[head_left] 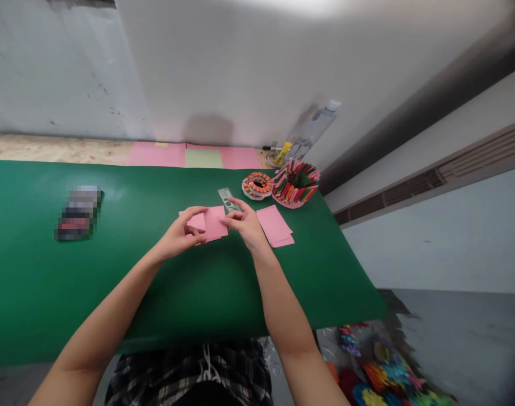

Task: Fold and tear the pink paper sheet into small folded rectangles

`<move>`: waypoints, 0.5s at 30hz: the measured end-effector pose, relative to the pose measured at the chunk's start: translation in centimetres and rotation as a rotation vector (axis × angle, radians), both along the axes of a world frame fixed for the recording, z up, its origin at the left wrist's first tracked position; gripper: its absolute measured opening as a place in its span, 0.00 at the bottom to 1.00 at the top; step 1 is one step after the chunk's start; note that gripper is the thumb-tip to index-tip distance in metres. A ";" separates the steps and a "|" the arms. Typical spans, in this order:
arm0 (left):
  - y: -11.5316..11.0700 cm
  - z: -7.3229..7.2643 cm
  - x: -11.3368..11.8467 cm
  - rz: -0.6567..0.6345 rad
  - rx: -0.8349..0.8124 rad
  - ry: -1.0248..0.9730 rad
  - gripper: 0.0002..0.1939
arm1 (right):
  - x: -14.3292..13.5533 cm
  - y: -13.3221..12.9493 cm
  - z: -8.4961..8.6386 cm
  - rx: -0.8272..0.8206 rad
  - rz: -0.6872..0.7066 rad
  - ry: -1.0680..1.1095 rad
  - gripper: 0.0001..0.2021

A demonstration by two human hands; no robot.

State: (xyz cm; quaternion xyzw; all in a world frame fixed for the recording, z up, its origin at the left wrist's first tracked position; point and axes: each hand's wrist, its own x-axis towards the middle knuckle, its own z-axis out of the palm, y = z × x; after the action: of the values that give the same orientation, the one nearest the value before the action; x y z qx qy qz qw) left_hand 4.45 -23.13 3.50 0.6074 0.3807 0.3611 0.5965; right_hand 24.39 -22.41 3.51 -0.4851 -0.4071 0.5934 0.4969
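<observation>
Between my two hands is a square of pink paper [216, 223]. The thumb and fingers of my right hand [244, 223] pinch its right edge. My left hand [182, 233] grips pink paper at the left side, its fingers curled round the edges; how many sheets it holds I cannot tell. More pink paper shows under and behind the left fingers. A small stack of pink sheets [275, 225] lies on the green table just right of my right hand. Partly covered by my right fingers is a clear ruler [226, 197] with cut-out shapes.
On the green table [190, 299] a blurred-out phone-like object [79, 212] lies left. Folded-paper rings [257, 185] and a folded-paper bowl [297, 183] sit at the back right, near a plastic bottle [316, 131] and a yellow glue stick [283, 151]. Colourful paper pieces [384, 372] lie below right.
</observation>
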 end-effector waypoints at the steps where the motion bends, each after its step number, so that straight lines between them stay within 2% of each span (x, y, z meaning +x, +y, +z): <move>1: 0.0 0.0 0.0 -0.004 0.001 0.004 0.33 | 0.0 0.0 -0.1 0.006 -0.002 -0.005 0.33; 5: 0.3 -0.5 0.0 0.046 0.071 0.091 0.29 | 0.3 0.3 -0.8 0.057 -0.046 -0.026 0.32; 8: 0.7 -1.9 0.0 0.150 0.342 0.360 0.22 | 0.5 0.6 -1.3 0.085 -0.090 -0.045 0.30; 11: 1.1 -3.8 0.0 0.040 0.624 0.629 0.24 | 0.4 0.7 -1.6 0.071 -0.098 -0.049 0.30; 15: 1.2 -5.6 0.1 -0.064 0.715 0.859 0.31 | 0.1 0.7 -1.7 0.053 -0.072 -0.054 0.32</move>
State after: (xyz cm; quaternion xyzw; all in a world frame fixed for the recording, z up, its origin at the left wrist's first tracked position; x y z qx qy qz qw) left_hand 4.51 -21.92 -2.08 0.8756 0.4248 0.1696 0.1553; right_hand 24.47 -21.69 1.84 -0.5018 -0.4182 0.5509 0.5195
